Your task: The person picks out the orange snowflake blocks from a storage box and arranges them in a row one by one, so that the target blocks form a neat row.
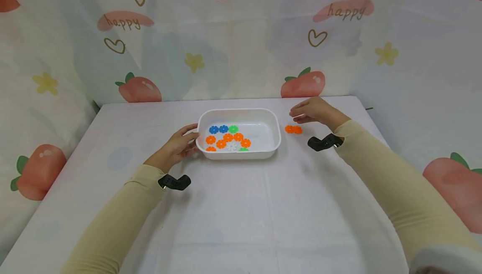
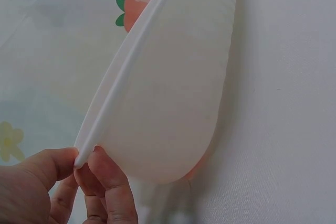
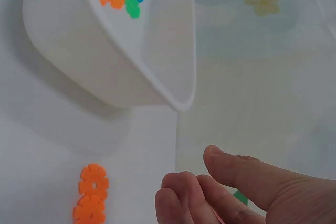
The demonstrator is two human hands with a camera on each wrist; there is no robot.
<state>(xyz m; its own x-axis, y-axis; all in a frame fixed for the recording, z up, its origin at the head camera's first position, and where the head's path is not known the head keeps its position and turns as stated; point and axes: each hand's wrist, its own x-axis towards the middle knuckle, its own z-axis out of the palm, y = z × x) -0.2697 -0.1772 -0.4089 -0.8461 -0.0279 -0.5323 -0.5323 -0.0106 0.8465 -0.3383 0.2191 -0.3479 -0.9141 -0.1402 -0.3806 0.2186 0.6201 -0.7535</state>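
Observation:
My left hand (image 1: pixel 176 147) pinches the left rim of a white plastic basin (image 1: pixel 241 156); the left wrist view shows thumb and fingers on either side of its edge. Inside the basin lie flower-shaped plastic discs: several orange discs (image 1: pixel 227 137), two blue discs (image 1: pixel 219 129), green discs (image 1: pixel 233 129) and white ones (image 1: pixel 232 145). To the right of the basin, two joined orange discs (image 1: pixel 293 129) lie on the table. Above and behind them hovers my right hand (image 1: pixel 316 111), holding nothing, its thumb apart from the loosely bent fingers in the right wrist view.
A white cloth covers the table (image 1: pixel 241 215), whose back edge meets a patterned curtain (image 1: pixel 233 73) printed with peaches and flowers. Curtain also hangs at both sides. A black strap-mounted device (image 1: pixel 175 182) sits on the left wrist, another device (image 1: pixel 324 142) on the right.

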